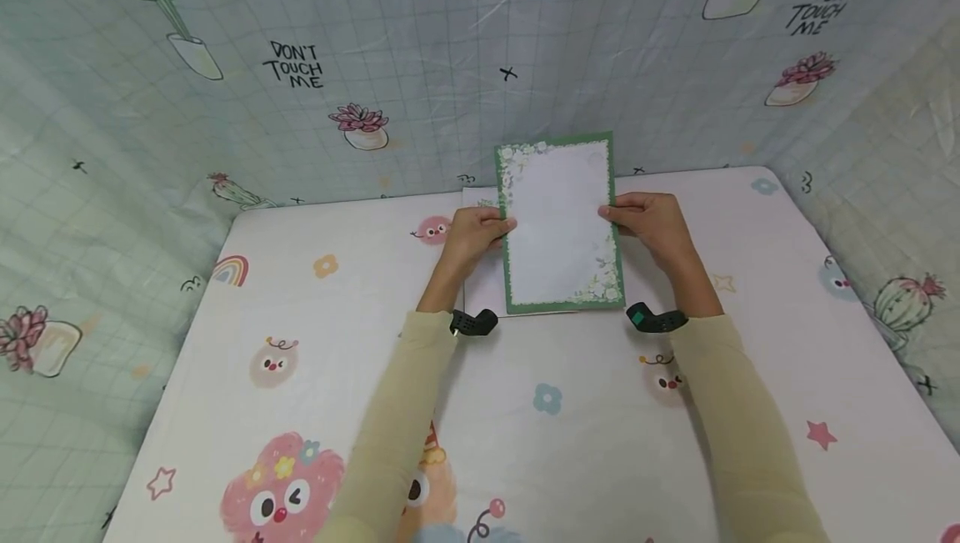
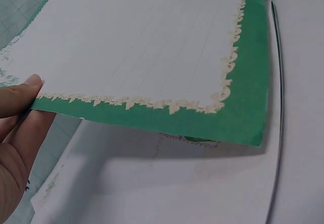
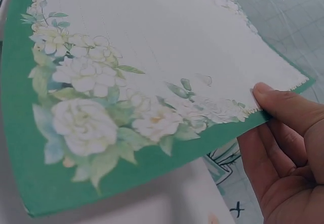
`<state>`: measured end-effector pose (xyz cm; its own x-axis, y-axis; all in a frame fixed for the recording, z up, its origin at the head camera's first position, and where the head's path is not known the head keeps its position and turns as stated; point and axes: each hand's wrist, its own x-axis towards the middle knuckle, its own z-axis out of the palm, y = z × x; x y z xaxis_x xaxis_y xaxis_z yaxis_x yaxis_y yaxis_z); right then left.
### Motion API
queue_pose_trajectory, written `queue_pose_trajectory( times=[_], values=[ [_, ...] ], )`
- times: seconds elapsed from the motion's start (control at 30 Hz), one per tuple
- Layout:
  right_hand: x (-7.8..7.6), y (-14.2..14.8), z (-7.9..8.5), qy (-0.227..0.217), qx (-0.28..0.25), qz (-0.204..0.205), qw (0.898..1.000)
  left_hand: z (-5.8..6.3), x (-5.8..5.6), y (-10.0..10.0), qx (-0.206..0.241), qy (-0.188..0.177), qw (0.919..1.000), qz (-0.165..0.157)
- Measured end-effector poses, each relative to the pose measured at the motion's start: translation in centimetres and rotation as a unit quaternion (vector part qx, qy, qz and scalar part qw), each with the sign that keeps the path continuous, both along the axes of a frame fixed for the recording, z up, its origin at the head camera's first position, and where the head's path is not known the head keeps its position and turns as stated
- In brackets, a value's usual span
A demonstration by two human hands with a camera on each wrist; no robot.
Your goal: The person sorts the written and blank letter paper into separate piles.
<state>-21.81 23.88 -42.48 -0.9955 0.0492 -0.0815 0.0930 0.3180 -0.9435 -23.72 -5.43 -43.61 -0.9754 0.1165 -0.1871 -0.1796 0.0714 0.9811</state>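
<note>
A sheet of stationery paper (image 1: pixel 558 226) with a green border and white flowers in two corners is held up by both hands. My left hand (image 1: pixel 478 233) pinches its left edge, thumb on the front face and fingers behind. On the opposite edge my right hand (image 1: pixel 651 224) pinches it the same way; in the right wrist view the thumb (image 3: pixel 283 105) lies over the green border. Beneath the sheet, a white paper or folder (image 1: pixel 482 280) lies on the table, mostly covered. Its printed border (image 2: pixel 190 139) peeks out under the sheet in the left wrist view.
The table (image 1: pixel 360 409) has a white cloth printed with cartoon faces, stars and flowers. A grid-patterned curtain (image 1: pixel 435 93) with plant drawings hangs behind it and along both sides. Each wrist wears a black camera band (image 1: pixel 474 323).
</note>
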Motion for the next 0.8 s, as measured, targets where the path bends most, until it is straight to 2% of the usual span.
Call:
queue_pose_trajectory(
  times=[0.2,0.5,0.63,0.8],
  values=[
    [0.6,0.7,0.3,-0.014,0.041,-0.005,0.999,0.0,-0.2,0.5,-0.028,-0.001,0.9996,-0.003],
    [1.3,1.5,-0.1,-0.011,0.072,-0.004,0.997,-0.1,0.4,1.3,-0.043,0.013,0.9990,-0.009],
    [1.4,1.8,0.0,-0.017,0.057,-0.004,0.998,-0.2,0.5,1.7,-0.044,0.011,0.9989,-0.011],
    [1.6,2.2,-0.1,-0.014,0.029,0.001,0.999,-0.5,0.5,2.1,-0.025,0.002,0.9996,-0.014]
  ],
)
